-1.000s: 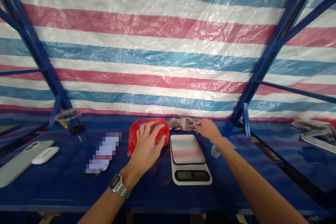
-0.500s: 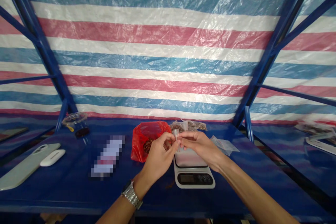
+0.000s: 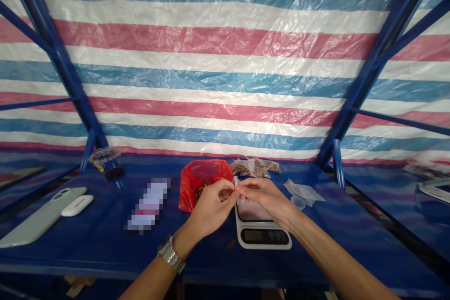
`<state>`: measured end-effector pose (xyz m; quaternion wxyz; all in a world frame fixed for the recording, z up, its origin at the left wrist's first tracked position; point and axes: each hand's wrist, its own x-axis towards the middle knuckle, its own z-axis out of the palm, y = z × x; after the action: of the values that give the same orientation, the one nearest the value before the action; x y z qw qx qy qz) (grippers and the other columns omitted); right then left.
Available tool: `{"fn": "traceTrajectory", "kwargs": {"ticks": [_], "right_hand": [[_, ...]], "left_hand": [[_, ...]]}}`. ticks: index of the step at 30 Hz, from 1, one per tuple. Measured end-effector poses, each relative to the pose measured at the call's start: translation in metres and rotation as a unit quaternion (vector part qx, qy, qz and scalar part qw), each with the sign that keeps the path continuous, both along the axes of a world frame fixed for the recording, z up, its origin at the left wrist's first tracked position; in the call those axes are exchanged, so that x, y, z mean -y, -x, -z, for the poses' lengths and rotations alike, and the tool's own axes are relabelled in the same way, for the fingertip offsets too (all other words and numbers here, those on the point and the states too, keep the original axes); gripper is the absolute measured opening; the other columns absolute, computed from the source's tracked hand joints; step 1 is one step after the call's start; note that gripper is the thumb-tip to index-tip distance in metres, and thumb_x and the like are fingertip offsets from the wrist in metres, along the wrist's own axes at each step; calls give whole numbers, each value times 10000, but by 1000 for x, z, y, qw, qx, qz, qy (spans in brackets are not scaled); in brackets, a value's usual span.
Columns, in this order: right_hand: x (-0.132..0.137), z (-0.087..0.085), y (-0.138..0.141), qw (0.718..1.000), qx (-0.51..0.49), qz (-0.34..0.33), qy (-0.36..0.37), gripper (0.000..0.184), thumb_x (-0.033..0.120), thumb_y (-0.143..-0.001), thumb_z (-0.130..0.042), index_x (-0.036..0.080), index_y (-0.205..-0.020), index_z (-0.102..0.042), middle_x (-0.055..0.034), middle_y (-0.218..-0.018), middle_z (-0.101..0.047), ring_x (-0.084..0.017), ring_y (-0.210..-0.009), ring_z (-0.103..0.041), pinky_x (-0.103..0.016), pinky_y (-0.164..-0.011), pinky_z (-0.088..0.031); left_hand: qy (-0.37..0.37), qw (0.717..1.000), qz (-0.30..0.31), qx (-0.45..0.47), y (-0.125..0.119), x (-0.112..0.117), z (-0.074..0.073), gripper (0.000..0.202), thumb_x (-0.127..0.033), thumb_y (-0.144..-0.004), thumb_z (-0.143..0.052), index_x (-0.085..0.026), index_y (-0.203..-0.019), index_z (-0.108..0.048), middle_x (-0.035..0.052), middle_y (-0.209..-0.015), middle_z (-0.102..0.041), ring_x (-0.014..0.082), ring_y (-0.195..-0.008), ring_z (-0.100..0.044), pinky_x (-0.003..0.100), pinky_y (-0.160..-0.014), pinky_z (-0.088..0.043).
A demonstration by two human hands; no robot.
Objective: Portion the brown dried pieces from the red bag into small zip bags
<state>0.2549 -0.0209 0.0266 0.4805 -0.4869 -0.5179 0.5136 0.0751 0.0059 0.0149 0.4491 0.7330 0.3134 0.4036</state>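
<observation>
Clear plastic sliver [image 3: 236, 187] sits pinched at the lower middle of the frame, too small to tell exactly what it is. Your left hand [image 3: 211, 202] and right hand [image 3: 262, 195] both hold it in a narrow pinch, fingertips meeting around it. Your right hand hovers above the digital kitchen scale [image 3: 263, 237], whose pale platform shows just below your fingers, and whose dark display faces you. A metal wristwatch [image 3: 170, 254] circles your left wrist.

Just left of your left hand lies a red plastic bag [image 3: 204, 173], with brown pieces [image 3: 200, 191] showing through it. Behind your hands, beside the top of the red bag, lies a clear bag of brown pieces [image 3: 255, 167]. To the right of the scale, a loose clear plastic bag [image 3: 303, 192] lies touching a small clear cup [image 3: 298, 203].

Farther left on the blue tabletop [image 3: 87, 251] you have a pixelated, unreadable object [image 3: 149, 205], a pale phone [image 3: 42, 217] and a white earbud case [image 3: 77, 205] just beside it. A clear plastic cup with dark contents [image 3: 107, 163] stands at the back left. A red, white and blue striped tarpaulin [image 3: 225, 75] fills the upper frame, stretched over a blue steel frame [image 3: 59, 51].
</observation>
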Motion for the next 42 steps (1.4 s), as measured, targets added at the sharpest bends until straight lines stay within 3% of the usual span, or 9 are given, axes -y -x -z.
{"fn": "traceTrajectory", "kwargs": {"ticks": [6, 17, 26, 31, 36, 42], "right_hand": [[-2, 7, 5, 999, 34, -12, -30, 363, 513, -713, -831, 181, -850, -773, -26, -781, -714, -157, -698, -598, -295, -674, -456], [-1, 5, 9, 999, 19, -29, -34, 359, 516, -726, -827, 187, -857, -763, -22, -803, -719, -158, -720, -620, -295, -706, -473], [-1, 9, 9, 996, 39, -35, -78, 385, 565, -800, -762, 194, -891, -716, -24, -807, -699, -174, -758, -629, -301, -708, -480], [-4, 12, 13, 991, 39, -29, -123, 345, 531, -836, -744, 199, -906, -679, -39, -857, -711, -198, -812, -672, -353, -826, -519], [-7, 18, 16, 987, 58, -13, -149, 327, 486, -791, -794, 207, -894, -659, -18, -835, -701, -179, -785, -656, -327, -783, -513], [-3, 15, 18, 989, 67, -44, -124, 216, 399, -852, -702, 192, -914, -682, -43, -853, -740, -195, -813, -693, -335, -816, -520]], "left_hand": [[1, 1000, -25, -9, 3, -4, 7, 231, -384, -900, -628, -171, -826, -676, 40, -726, -702, 172, -673, -657, 263, -644, -499], [19, 999, 47, 0, 11, -3, -4, 248, -409, -911, -639, -166, -918, -693, 72, -871, -727, 195, -819, -689, 297, -762, -539], [13, 999, 49, 4, 13, -5, -2, 273, -429, -922, -637, -172, -912, -728, 75, -896, -751, 204, -854, -699, 313, -818, -546], [29, 998, 51, 16, 16, -10, -2, 316, -443, -928, -635, -155, -843, -734, 75, -838, -743, 201, -822, -693, 309, -814, -529], [50, 996, 71, 13, 20, -15, 0, 319, -442, -938, -622, -162, -860, -754, 71, -851, -758, 202, -838, -700, 305, -830, -513], [57, 998, 41, -8, 19, -16, 4, 273, -410, -911, -628, -166, -802, -684, 49, -797, -734, 188, -790, -686, 292, -775, -495]]}}
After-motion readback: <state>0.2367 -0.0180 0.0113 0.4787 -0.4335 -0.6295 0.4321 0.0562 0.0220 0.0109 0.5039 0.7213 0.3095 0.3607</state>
